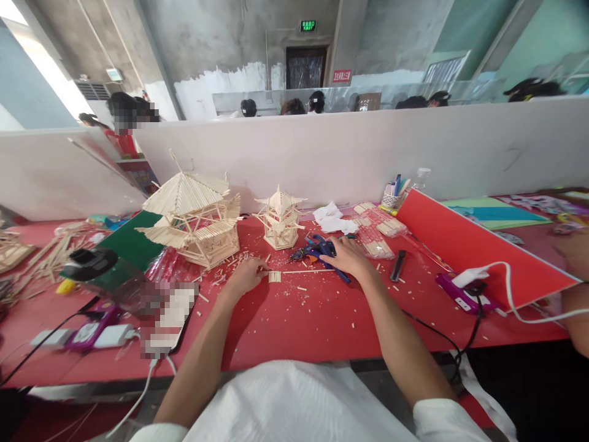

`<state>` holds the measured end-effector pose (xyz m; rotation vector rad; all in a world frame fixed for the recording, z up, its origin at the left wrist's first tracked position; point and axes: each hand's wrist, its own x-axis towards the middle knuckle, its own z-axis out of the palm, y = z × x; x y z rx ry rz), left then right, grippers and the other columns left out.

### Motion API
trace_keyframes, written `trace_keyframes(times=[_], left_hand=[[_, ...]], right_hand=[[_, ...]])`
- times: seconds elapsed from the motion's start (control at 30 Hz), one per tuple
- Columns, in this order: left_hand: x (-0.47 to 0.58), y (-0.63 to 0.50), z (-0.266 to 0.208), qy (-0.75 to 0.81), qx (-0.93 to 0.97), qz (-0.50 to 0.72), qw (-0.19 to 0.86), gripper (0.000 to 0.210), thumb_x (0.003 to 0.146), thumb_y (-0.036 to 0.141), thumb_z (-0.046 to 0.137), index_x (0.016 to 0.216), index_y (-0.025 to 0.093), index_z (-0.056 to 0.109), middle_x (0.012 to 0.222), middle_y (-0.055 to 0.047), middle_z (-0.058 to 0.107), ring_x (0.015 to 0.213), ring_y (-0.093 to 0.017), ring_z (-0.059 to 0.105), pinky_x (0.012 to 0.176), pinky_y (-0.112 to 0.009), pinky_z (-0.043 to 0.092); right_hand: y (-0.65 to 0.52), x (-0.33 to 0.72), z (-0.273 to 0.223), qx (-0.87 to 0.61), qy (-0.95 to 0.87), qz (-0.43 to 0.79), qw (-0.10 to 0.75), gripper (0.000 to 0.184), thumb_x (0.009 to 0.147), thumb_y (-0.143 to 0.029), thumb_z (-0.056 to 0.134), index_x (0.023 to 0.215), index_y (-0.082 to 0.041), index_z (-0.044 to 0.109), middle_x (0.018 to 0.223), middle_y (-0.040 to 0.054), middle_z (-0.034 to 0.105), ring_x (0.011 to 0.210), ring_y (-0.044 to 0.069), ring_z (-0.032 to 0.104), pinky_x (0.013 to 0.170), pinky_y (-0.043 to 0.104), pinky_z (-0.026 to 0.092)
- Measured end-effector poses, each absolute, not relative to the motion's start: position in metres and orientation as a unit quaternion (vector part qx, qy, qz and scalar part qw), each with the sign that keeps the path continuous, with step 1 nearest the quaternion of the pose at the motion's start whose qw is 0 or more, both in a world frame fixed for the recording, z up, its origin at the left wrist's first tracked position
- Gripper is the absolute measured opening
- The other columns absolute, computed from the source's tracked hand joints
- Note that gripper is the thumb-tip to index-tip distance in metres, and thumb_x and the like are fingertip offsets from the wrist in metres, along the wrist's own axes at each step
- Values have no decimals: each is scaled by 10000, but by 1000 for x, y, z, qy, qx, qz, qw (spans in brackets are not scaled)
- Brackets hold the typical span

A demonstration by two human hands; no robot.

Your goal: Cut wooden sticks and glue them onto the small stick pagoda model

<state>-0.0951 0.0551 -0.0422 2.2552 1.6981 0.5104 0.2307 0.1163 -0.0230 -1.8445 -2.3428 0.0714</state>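
My left hand (247, 276) is closed, its thumb and fingertips pinching the left edge of a small panel of pale wooden sticks (275, 277) on the red tabletop. From this panel a thin wooden stick (308, 271) runs right toward my other hand. My right hand (350, 256) lies over blue-handled pliers (341, 274), thumb and fingers apart; its palm hides part of them. Beside it rests a dark blue glue gun (310, 250), partly overlapped by the pliers. Behind stand a small stick-built pagoda (280, 221) and a larger stick pavilion (193, 218).
A phone (172, 319), a water bottle (115, 276) and a purple power strip (94, 328) lie left. Bagged sticks (375, 230), a black cutter (398, 265), a red board (478, 245) and another power strip (464, 294) are right. A white partition (345, 153) rises behind.
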Motion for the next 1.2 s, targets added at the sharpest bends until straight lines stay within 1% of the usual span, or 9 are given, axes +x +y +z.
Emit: trace_keyframes(times=[0.13, 0.27, 0.37, 0.47, 0.6, 0.73, 0.9, 1.07, 1.2], left_hand=[[-94, 55, -44, 580, 784, 179, 127, 123, 822, 154, 622, 864, 190, 732, 890, -79, 727, 852, -215, 656, 801, -292, 464], [-103, 57, -44, 577, 787, 184, 116, 174, 841, 112, 558, 878, 185, 711, 903, -80, 715, 872, -216, 652, 792, -288, 459], [-114, 58, -40, 559, 802, 175, 120, 234, 842, 75, 501, 863, 189, 705, 900, -72, 718, 867, -202, 654, 795, -278, 461], [-119, 59, -37, 540, 816, 160, 128, 280, 812, 33, 474, 837, 189, 705, 897, -69, 727, 863, -191, 660, 800, -266, 465], [-113, 59, -38, 535, 821, 150, 130, 255, 821, 65, 496, 858, 186, 717, 917, -82, 736, 885, -202, 664, 829, -280, 470], [-104, 58, -39, 532, 819, 160, 141, 281, 841, 97, 492, 953, 197, 730, 985, -84, 749, 931, -212, 673, 867, -298, 480], [-102, 52, -32, 529, 816, 174, 159, 259, 806, 133, 559, 975, 206, 741, 973, -77, 746, 907, -219, 667, 856, -309, 491], [-101, 47, -28, 535, 807, 166, 184, 382, 734, 127, 623, 1090, 219, 729, 1045, -79, 736, 948, -233, 664, 889, -320, 498], [-100, 48, -32, 512, 821, 161, 194, 420, 736, 131, 638, 1142, 212, 704, 1109, -86, 727, 1014, -242, 660, 936, -329, 486]], right_hand=[[115, 225, -20, -566, -809, -10, 158, 541, 956, -481, 521, 1400, -174, 503, 1275, 194, 583, 1217, 345, 524, 992, 437, 403], [108, 211, -12, -506, -833, -3, 222, 398, 968, -370, 529, 1305, -166, 591, 1231, 163, 625, 1165, 301, 554, 999, 416, 416], [99, 196, -9, -433, -866, 32, 249, 293, 976, -303, 530, 1208, -165, 647, 1162, 134, 669, 1099, 263, 586, 983, 393, 428], [88, 176, -12, -356, -901, 59, 241, 243, 959, -286, 584, 1152, -166, 672, 1093, 103, 697, 1034, 237, 604, 963, 372, 431], [75, 150, -22, -317, -924, 58, 205, 233, 932, -310, 648, 1103, -159, 694, 1057, 107, 696, 1005, 242, 600, 925, 365, 435], [71, 137, -30, -309, -931, 64, 183, 252, 910, -286, 678, 1129, -162, 686, 1070, 119, 697, 1041, 257, 594, 921, 375, 441], [74, 133, -40, -297, -934, 74, 186, 316, 888, -292, 711, 1177, -170, 677, 1101, 118, 702, 1070, 264, 599, 942, 386, 450], [77, 130, -46, -285, -937, 77, 185, 300, 904, -271, 689, 1189, -177, 672, 1110, 118, 705, 1059, 258, 608, 936, 384, 457], [77, 127, -47, -287, -937, 76, 184, 264, 924, -255, 656, 1172, -166, 680, 1079, 107, 712, 1027, 248, 614, 915, 363, 457]])
